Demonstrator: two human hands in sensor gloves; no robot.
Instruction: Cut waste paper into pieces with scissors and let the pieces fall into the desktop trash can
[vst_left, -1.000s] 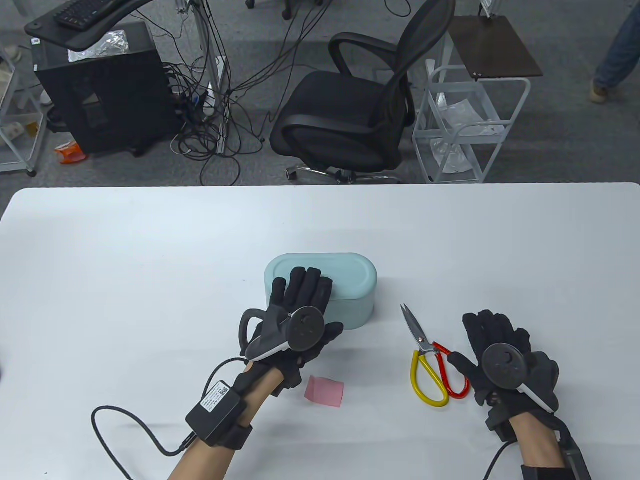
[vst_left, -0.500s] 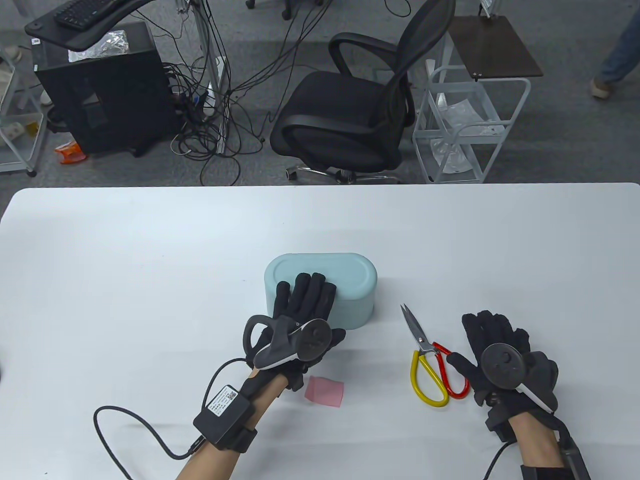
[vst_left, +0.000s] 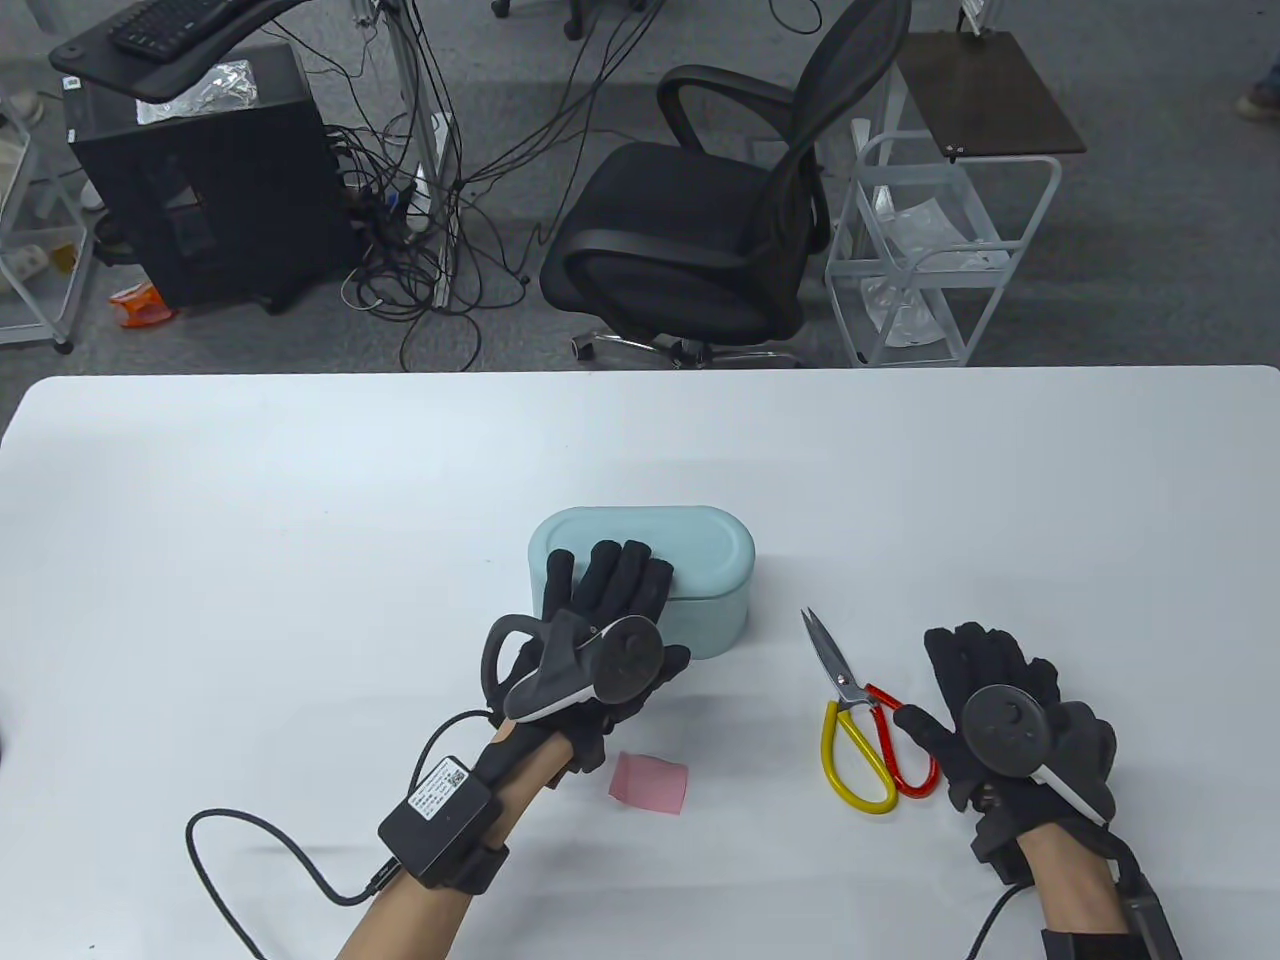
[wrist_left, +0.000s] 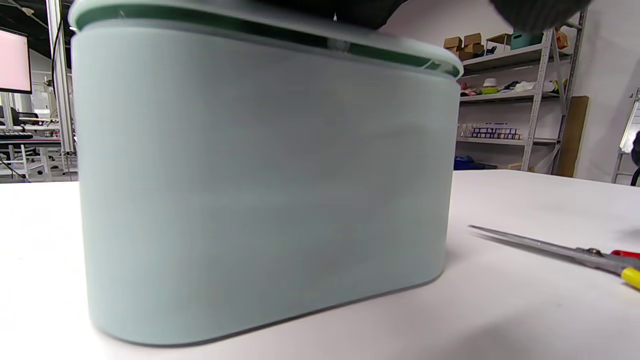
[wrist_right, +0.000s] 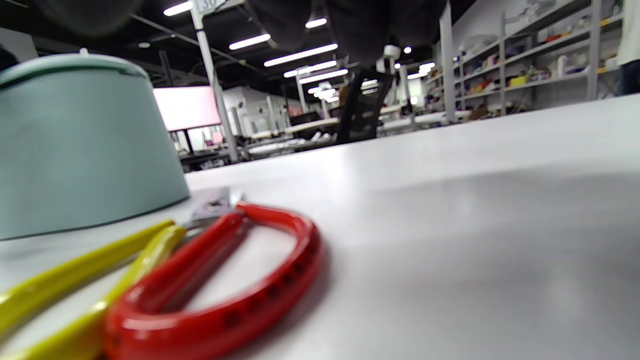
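Note:
The pale green desktop trash can (vst_left: 710, 545) stands mid-table with its lid down; up close its wall (wrist_left: 260, 170) fills the left wrist view. My left hand (vst_left: 605, 590) lies flat on the lid's near-left part, fingers straight. A small pink paper (vst_left: 650, 781) lies on the table just behind that hand. The scissors (vst_left: 860, 715), one handle yellow and one red, lie closed to the can's right, also seen as scissors (wrist_right: 165, 280) in the right wrist view. My right hand (vst_left: 985, 680) rests flat on the table beside the red handle, thumb touching it.
The white table (vst_left: 300, 520) stretches wide on all sides of the can. Beyond its far edge stand a black office chair (vst_left: 710, 230), a white wire cart (vst_left: 940, 260) and a black cabinet (vst_left: 200, 170) with cables on the floor.
My left hand has slid slightly right and back on the lid, fingers pulling toward the near edge. The right hand, scissors and paper have not moved.

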